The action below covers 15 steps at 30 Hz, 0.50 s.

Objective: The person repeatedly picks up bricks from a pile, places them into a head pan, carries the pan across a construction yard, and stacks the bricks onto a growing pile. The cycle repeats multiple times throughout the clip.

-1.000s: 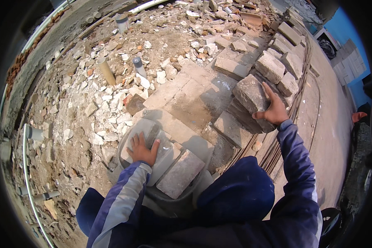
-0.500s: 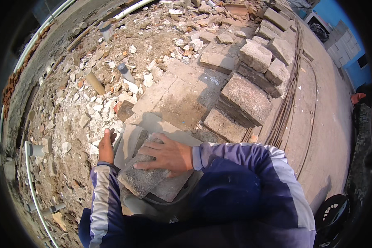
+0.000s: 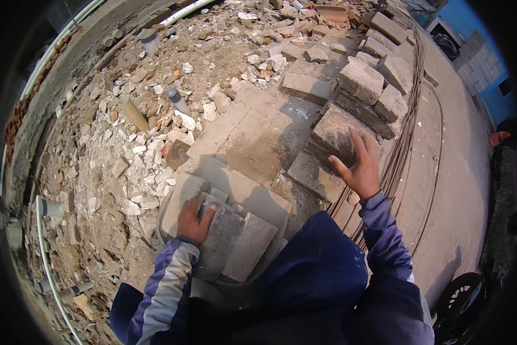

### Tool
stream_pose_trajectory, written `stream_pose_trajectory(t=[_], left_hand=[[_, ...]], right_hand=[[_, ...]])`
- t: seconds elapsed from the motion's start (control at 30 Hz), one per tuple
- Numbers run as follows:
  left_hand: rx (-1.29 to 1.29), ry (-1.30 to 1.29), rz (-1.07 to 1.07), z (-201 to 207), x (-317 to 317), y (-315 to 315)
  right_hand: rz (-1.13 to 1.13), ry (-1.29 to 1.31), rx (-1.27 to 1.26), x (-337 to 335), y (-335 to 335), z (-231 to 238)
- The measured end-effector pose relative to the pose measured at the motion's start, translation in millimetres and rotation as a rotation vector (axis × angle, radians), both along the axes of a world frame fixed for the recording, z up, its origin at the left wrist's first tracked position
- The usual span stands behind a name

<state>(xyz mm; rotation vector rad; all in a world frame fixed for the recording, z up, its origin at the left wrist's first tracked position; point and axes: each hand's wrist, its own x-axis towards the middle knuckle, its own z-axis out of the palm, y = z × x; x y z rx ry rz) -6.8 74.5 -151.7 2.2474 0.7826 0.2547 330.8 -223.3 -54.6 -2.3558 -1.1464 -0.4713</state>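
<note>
Grey concrete blocks (image 3: 218,238) lie layered in a rounded grey container (image 3: 284,210) in front of me, whose kind I cannot make out. My left hand (image 3: 193,221) lies at the left edge of the top block, thumb apart from the fingers. To the right, my right hand (image 3: 359,167) is open, fingers spread, over the near end of a row of stacked blocks. Its fingertips are at a large block (image 3: 333,129); whether they touch it I cannot tell. A lower block (image 3: 313,175) sits just left of that hand.
Rubble (image 3: 109,184) covers the ground at left, with upright pipe stubs (image 3: 133,113) in it. A bundle of thin rods (image 3: 405,135) runs along the stack's right side, beside a concrete strip (image 3: 454,167). A dark wheel (image 3: 460,305) shows at lower right.
My right hand has let go of the block in the container and moved right to the stack, opening. My left hand has shifted right onto the block. The top block now lies turned and flatter.
</note>
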Motion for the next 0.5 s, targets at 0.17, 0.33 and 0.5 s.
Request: stream_pose_trajectory(t=[0.17,0.33,0.5], left_hand=[[-0.036,0.089,0.036,6.6,4.8,-2.3],[0.054,0.268,0.064,15.9,2.3,-6.3],[-0.002,0.315,0.082,17.1,2.9,-8.7]], right_hand=[[-0.352,0.208,-0.308,42.8,-52.9,-4.7],[-0.266,0.145,-0.428,55.2,-51.6,-20.5],[-0.33,0.184,-0.483,51.1,-32.8,-10.8]])
